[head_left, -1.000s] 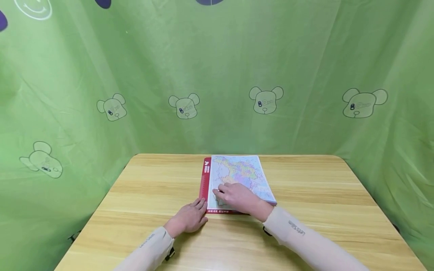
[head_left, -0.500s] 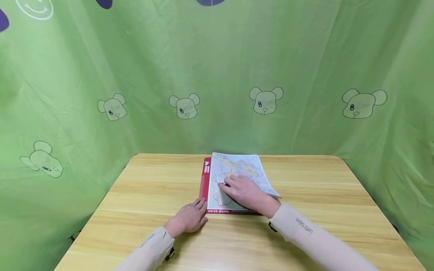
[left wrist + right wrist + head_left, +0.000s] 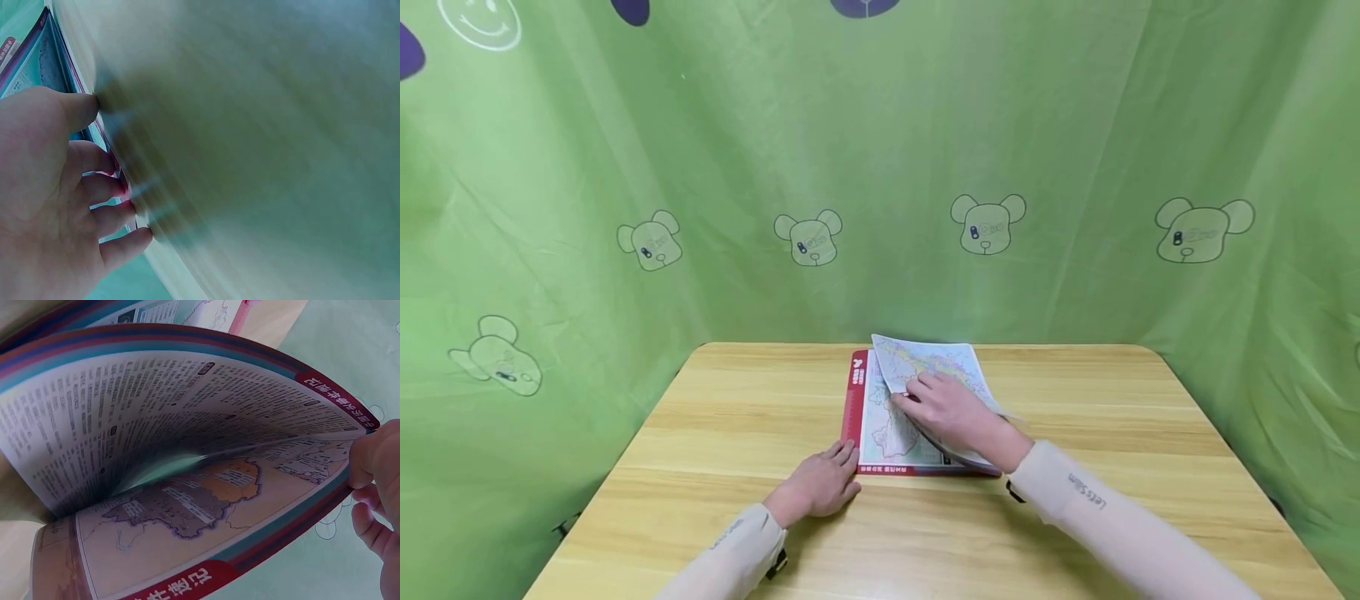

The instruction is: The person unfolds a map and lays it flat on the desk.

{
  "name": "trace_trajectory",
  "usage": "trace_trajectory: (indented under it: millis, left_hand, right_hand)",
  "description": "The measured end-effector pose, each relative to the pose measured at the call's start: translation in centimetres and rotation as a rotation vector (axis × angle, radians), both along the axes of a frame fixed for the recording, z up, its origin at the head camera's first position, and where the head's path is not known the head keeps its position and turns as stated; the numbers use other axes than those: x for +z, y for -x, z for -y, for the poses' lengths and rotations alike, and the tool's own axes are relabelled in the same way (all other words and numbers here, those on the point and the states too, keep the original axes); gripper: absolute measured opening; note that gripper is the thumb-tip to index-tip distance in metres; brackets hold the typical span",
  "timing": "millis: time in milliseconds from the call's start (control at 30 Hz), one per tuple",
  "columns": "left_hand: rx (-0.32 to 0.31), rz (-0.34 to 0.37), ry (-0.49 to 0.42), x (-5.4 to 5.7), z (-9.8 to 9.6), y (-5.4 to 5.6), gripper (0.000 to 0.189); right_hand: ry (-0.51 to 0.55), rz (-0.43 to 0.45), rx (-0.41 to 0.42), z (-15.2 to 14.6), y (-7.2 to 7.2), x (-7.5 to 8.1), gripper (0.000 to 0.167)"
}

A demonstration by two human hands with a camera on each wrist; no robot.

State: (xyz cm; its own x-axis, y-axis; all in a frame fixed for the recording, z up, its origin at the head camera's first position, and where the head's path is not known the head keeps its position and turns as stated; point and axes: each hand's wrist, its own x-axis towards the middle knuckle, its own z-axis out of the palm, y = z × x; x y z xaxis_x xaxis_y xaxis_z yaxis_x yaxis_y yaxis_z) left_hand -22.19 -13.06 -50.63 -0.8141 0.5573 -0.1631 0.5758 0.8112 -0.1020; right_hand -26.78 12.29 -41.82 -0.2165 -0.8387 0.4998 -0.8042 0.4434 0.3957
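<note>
A red-bordered map (image 3: 891,437) lies at the far middle of the table. Over it, map sheets (image 3: 917,354) with a white-and-pastel print bend up along their left side. My right hand (image 3: 951,408) pinches the left edge of these lifted sheets. In the right wrist view, thumb and fingers of the right hand (image 3: 381,487) close on the joined edge of curved printed sheets (image 3: 206,381), with a gap between them further in. My left hand (image 3: 822,483) lies flat, its fingertips on the lower map's near left corner. The left wrist view shows the fingers of that hand (image 3: 47,181) extended.
The light wood table (image 3: 737,408) reaches around the map on both sides and in front. Behind it hangs a green curtain (image 3: 895,167) with bear-head drawings, which also closes in both sides.
My right hand has moved back and to the right, lifting and folding the upper map sheets so more of the lower map shows. The left hand has stayed in place.
</note>
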Motion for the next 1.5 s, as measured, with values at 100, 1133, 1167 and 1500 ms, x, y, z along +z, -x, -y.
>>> trace_trajectory:
  millis: [100, 1133, 1167, 1500]
  left_hand:
    - [0.001, 0.000, -0.001, -0.1, -0.1, 0.0, 0.062]
    - [0.096, 0.075, -0.098, 0.1, 1.4, -1.0, 0.067]
    - [0.100, 0.078, -0.099, 0.2, 1.5, -1.1, 0.067]
    - [0.110, 0.097, -0.120, 0.2, 2.2, -1.4, 0.068]
  right_hand:
    - [-0.007, -0.006, 0.003, -0.2, 0.0, 0.1, 0.028]
    - [0.247, -0.191, 0.181, -6.0, -2.0, 2.7, 0.034]
    - [0.248, -0.195, 0.182, -6.2, -2.1, 2.8, 0.034]
    - [0.263, -0.184, 0.158, -7.9, -2.7, 2.7, 0.035]
